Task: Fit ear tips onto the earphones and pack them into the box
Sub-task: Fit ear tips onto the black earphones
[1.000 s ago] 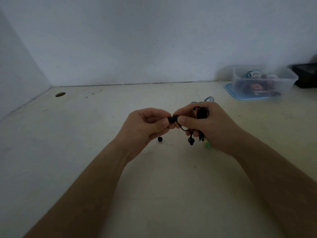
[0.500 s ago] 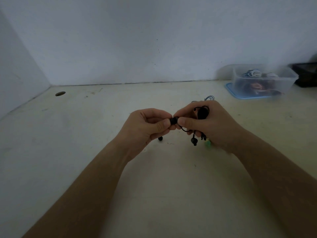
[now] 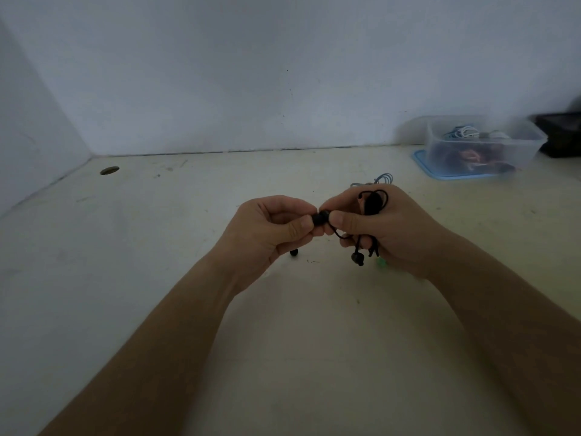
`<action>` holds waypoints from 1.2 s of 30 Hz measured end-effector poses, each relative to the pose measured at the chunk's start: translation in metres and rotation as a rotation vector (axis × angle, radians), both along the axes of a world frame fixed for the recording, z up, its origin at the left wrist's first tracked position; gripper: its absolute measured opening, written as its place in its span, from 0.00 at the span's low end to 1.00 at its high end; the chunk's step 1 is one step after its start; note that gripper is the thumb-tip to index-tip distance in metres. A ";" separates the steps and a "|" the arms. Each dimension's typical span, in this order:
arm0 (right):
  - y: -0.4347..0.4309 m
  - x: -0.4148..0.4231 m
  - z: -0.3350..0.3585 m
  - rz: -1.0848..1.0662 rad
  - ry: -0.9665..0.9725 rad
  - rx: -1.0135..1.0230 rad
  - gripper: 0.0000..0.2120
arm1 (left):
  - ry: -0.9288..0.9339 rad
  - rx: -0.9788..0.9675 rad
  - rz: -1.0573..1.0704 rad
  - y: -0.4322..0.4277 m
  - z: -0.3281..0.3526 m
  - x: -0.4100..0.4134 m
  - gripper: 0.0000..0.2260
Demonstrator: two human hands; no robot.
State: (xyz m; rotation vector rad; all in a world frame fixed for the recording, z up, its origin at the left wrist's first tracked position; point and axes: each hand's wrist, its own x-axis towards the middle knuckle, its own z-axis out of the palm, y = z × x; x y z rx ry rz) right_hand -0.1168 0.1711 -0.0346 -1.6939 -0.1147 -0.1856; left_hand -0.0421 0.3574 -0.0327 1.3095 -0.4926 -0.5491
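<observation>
Pinching one black earbud (image 3: pixel 320 218) between both thumbs and forefingers, I hold it above the pale table (image 3: pixel 176 278), right where my two hands meet. My left hand (image 3: pixel 267 229) is curled, thumb and forefinger closed on the earbud's near end. It is too small and dark for me to tell whether a tip is seated there. My right hand (image 3: pixel 393 228) grips the earbud's other side with the thumb while its remaining fingers curl round the bundled black cable (image 3: pixel 374 202), a loop of which stands up over my knuckles. Neither hand has changed its grip or its place over the last second. The one thing that has shifted is the second earbud (image 3: pixel 357 258), which dangles on a short run of wire below my right hand. A second ago it hung a little further to the left, and since half a second ago it has barely stirred. A loose black ear tip (image 3: pixel 294 252) lies on the table just under my left hand, in the same spot as before and partly tucked behind the heel of the hand. A small green thing (image 3: pixel 381 262), blurred, sits by the underside of my right hand, and a blue-grey cable (image 3: pixel 382 179) lies behind it. The clear plastic box (image 3: pixel 484 146) stands on a blue lid (image 3: pixel 440 172) near the wall, well apart from my hands, with cables inside. A dark object (image 3: pixel 562 136) sits just beside it.
</observation>
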 end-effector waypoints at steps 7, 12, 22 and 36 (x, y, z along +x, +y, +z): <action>0.002 0.000 -0.001 -0.038 0.003 -0.019 0.04 | -0.063 0.034 0.020 0.000 -0.001 0.000 0.09; 0.005 0.001 -0.001 -0.050 0.026 0.075 0.05 | -0.059 0.004 0.041 -0.002 -0.002 0.000 0.08; 0.008 0.001 -0.001 -0.036 0.073 0.170 0.04 | -0.058 0.000 0.049 -0.003 -0.003 -0.002 0.08; 0.009 0.001 -0.001 -0.004 0.102 0.252 0.08 | 0.033 -0.065 0.007 -0.005 -0.006 0.000 0.07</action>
